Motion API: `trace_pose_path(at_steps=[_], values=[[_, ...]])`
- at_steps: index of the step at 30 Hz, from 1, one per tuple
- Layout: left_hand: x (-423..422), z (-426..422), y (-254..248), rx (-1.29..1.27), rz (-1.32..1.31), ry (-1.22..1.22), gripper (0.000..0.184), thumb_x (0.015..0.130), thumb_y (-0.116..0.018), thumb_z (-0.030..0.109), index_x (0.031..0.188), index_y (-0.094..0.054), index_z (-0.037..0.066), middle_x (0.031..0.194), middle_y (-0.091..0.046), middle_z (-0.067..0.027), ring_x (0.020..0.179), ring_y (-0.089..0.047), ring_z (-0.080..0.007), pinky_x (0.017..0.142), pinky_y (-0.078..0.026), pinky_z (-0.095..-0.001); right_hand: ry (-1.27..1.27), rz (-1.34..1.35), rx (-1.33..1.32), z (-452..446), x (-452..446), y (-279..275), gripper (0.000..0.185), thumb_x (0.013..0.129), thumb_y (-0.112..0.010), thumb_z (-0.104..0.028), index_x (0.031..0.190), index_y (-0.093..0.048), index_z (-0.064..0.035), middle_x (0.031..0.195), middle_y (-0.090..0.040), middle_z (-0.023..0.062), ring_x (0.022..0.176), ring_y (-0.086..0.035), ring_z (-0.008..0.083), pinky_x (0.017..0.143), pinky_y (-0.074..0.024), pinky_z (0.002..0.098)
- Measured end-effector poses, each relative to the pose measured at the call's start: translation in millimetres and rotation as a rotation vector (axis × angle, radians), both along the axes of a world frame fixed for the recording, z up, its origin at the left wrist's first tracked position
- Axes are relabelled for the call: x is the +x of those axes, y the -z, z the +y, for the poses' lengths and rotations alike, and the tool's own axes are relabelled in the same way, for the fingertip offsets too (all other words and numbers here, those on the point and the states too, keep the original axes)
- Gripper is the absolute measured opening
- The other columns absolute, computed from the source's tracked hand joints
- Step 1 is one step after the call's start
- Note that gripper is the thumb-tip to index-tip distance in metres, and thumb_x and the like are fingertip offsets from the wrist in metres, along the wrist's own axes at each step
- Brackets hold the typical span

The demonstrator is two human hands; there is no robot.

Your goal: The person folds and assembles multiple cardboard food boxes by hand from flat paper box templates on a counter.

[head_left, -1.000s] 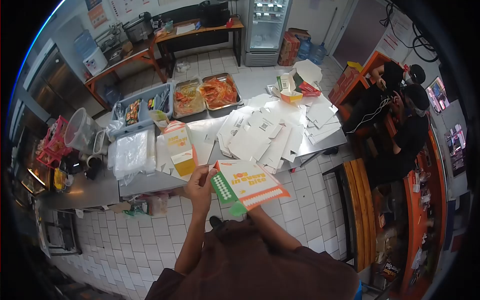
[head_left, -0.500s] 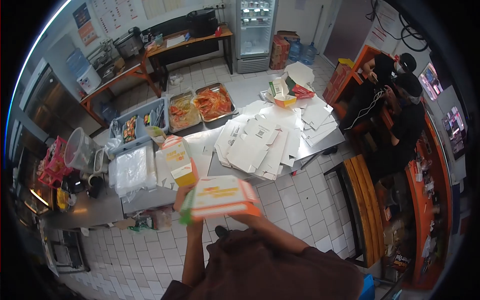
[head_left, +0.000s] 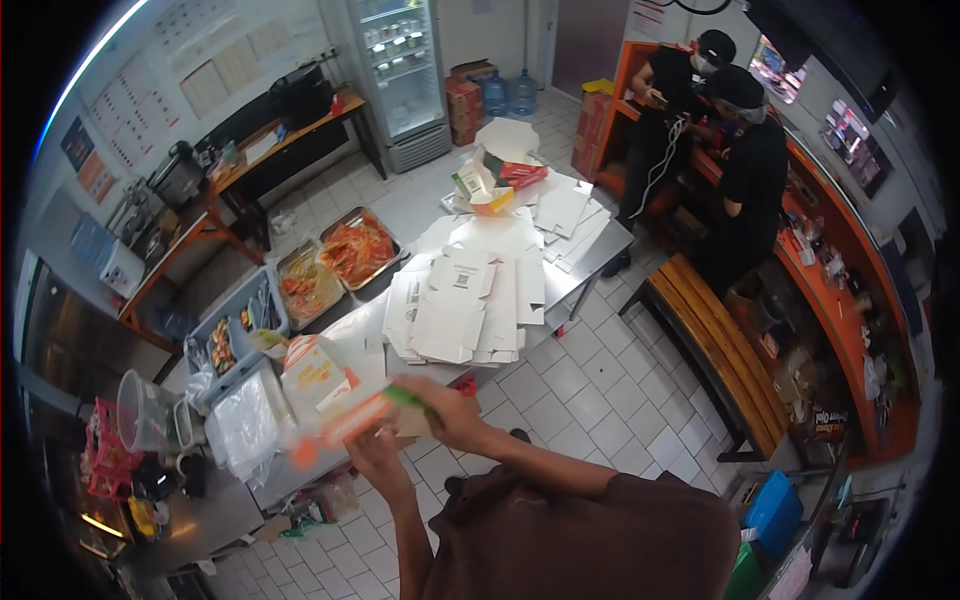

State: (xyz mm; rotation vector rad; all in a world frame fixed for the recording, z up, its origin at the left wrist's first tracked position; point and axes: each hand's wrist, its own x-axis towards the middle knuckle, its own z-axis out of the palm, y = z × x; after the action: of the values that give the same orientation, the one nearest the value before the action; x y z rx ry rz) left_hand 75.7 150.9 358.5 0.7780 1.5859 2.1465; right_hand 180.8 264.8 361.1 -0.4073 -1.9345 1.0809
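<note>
Left hand [head_left: 376,452] and right hand [head_left: 452,410] grasp the printed carton [head_left: 358,418]; slipping could drop it past the steel table [head_left: 368,305] front edge

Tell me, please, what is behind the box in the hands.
Behind the held box, part of a printed box and the table can be seen. What the held box covers cannot be seen.

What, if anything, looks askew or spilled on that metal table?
The flat white cardboard sheets on the silver metal table look askew: they overlap at mismatched angles instead of forming a neat stack. No spill stands out. The orange-and-white cardboard box at the person's hands is too blurred to judge for damage.
</note>
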Motion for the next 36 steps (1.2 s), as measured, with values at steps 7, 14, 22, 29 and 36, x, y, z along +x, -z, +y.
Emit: trace_pose_path(at_steps=[7,14,22,29,36], values=[[-37,23,-1,-0.092,-0.126,-0.012,0.042,0.097,-0.067,0.008,0.134,-0.049,-0.002,0.125,-0.061,-0.0134,0.11,-0.064,-0.0209,0.088,-0.056,-0.0339,0.012,0.044,0.486,12,7,-2,0.039,0.08,-0.072,-0.002,0.118,-0.071,-0.0088,0.123,-0.07,0.0048,0.116,-0.068,0.0265,0.095,-0.0581,0.0353],[-53,10,14,-0.411,0.386,-0.076,0.032,0.094,-0.072,0.01,0.121,-0.063,-0.005,0.112,-0.07,-0.0167,0.094,-0.067,-0.0167,0.08,-0.055,-0.0326,0.002,-0.001,-0.03,10,6,-11,0.021,0.09,-0.071,-0.011,0.11,-0.071,-0.0043,0.109,-0.071,0.0077,0.097,-0.069,0.0237,0.082,-0.0571,0.0321],[-12,8,53,-0.276,0.434,-0.161,0.033,0.097,-0.068,0.014,0.123,-0.062,-0.005,0.12,-0.065,-0.0154,0.104,-0.066,-0.0206,0.087,-0.055,-0.0338,-0.022,-0.051,-0.376,10,2,-18,0.021,0.092,-0.072,-0.017,0.106,-0.07,-0.0013,0.108,-0.069,0.0089,0.101,-0.067,0.0202,0.089,-0.0525,0.0325],[-6,20,42,0.017,-0.402,0.053,0.035,0.099,-0.064,0.008,0.129,-0.056,-0.006,0.123,-0.063,-0.0154,0.113,-0.064,-0.0235,0.093,-0.055,-0.0327,-0.073,-0.147,-0.31,9,6,-30,0.021,0.092,-0.072,-0.02,0.105,-0.074,-0.0035,0.117,-0.067,0.0098,0.107,-0.065,0.0227,0.092,-0.0515,0.0336],[12,30,-6,0.121,-0.356,0.003,0.041,0.103,-0.054,0.017,0.137,-0.05,-0.005,0.132,-0.06,-0.0168,0.116,-0.063,-0.0251,0.095,-0.055,-0.0344,0.096,-0.099,0.275,-11,-10,-31,0.043,0.088,-0.074,-0.019,0.127,-0.061,-0.0027,0.14,-0.057,0.0146,0.122,-0.059,0.0333,0.097,-0.0517,0.0416]])
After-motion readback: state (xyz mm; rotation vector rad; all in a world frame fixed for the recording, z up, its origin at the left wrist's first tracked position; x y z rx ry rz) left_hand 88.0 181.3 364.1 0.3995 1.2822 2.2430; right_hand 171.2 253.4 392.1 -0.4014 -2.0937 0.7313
